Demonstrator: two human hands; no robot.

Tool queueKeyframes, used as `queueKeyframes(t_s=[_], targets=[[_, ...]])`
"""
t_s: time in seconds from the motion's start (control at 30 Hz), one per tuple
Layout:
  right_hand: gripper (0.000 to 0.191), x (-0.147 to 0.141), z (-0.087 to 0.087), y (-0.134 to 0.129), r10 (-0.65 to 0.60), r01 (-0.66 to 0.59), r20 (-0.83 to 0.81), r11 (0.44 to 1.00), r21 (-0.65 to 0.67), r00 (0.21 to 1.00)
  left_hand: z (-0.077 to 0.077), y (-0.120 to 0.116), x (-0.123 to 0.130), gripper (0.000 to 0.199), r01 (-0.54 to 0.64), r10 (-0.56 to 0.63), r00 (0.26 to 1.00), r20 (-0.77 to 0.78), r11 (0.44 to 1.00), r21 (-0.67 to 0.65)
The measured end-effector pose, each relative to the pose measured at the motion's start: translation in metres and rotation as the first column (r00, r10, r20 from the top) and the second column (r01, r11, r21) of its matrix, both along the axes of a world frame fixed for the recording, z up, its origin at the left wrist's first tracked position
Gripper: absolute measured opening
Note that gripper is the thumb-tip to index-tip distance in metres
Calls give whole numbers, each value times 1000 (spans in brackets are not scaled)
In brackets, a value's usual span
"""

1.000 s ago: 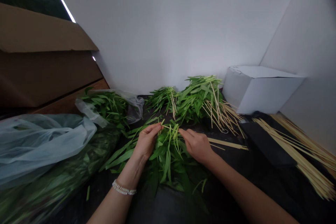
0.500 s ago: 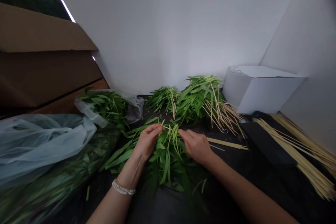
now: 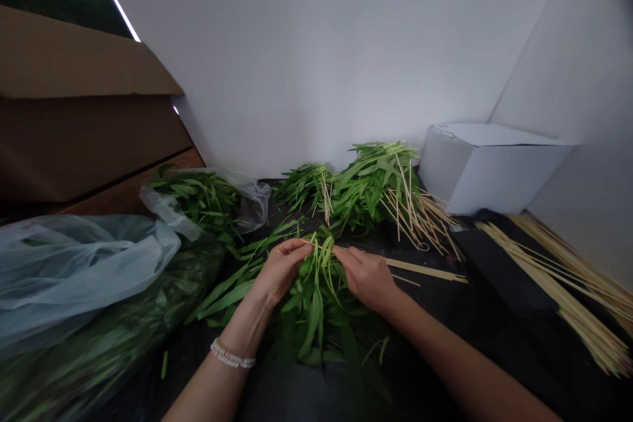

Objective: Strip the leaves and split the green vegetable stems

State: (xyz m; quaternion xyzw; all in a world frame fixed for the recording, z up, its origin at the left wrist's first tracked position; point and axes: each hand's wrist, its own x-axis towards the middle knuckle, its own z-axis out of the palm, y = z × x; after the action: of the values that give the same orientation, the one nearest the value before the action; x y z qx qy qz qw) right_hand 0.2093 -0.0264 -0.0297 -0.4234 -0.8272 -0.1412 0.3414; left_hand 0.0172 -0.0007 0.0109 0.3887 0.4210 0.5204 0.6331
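Just below the middle of the head view, my left hand (image 3: 283,269) pinches the left end of a thin wooden skewer. My right hand (image 3: 366,277) is closed at its right side, fingers wrapped round the skewer, most of which they hide. Between my hands, pale green stems (image 3: 324,252) sit bent over the skewer, and their long leaves (image 3: 314,316) hang down toward me. More loose leaves (image 3: 230,297) lie left of and under my left wrist, on the black surface.
Leafy bunches on skewers (image 3: 370,178) lie at the back by the wall. A white box (image 3: 499,171), a black box (image 3: 509,270) and loose skewers (image 3: 558,297) stand right. Plastic bags of greens (image 3: 84,270) and a cardboard box (image 3: 89,145) are left.
My left hand has shifted slightly right, toward the bent stems, and my right hand slightly left. The stems between them are bunched closer to my left fingertips.
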Motion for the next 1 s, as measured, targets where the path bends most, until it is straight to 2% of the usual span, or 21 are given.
queueKeyframes(t_s=[0.17, 0.27, 0.33, 0.4, 0.5, 0.57, 0.63, 0.7, 0.8, 0.93, 1.0], targets=[[36, 0, 3, 0, -19, 19, 1, 1000, 2, 1000, -4, 1, -1, 31, 27, -25, 996, -91, 999, 17], [32, 7, 10, 3, -63, 68, -66, 994, 80, 996, -5, 2, -2, 38, 31, -2, 971, -239, 993, 116], [31, 13, 15, 4, -83, 105, -166, 986, 128, 983, -5, 2, -3, 48, 54, 23, 927, -374, 980, 193], [28, 20, 19, 6, -105, 156, -307, 976, 149, 946, -6, 2, -6, 52, 102, 69, 844, -532, 953, 285], [24, 29, 19, 8, -153, 216, -517, 974, 64, 842, -7, 0, -9, 46, 214, 186, 625, -758, 893, 397], [23, 32, 19, 8, -178, 217, -614, 976, -11, 769, -8, -1, -10, 41, 280, 225, 493, -840, 873, 398], [22, 33, 19, 8, -189, 201, -679, 978, -61, 709, -9, -2, -11, 33, 318, 213, 439, -873, 872, 373], [22, 34, 21, 7, -178, 175, -724, 981, -80, 667, -8, -1, -13, 26, 309, 211, 441, -872, 877, 369], [21, 34, 22, 6, -152, 144, -771, 986, -80, 618, -6, 3, -18, 30, 226, 242, 477, -845, 895, 384], [20, 34, 21, 7, -142, 109, -808, 989, -97, 572, -3, 6, -25, 49, 99, 227, 609, -760, 929, 356], [21, 34, 20, 7, -141, 96, -817, 990, -104, 559, -4, 7, -26, 50, 37, 221, 683, -697, 942, 335]])
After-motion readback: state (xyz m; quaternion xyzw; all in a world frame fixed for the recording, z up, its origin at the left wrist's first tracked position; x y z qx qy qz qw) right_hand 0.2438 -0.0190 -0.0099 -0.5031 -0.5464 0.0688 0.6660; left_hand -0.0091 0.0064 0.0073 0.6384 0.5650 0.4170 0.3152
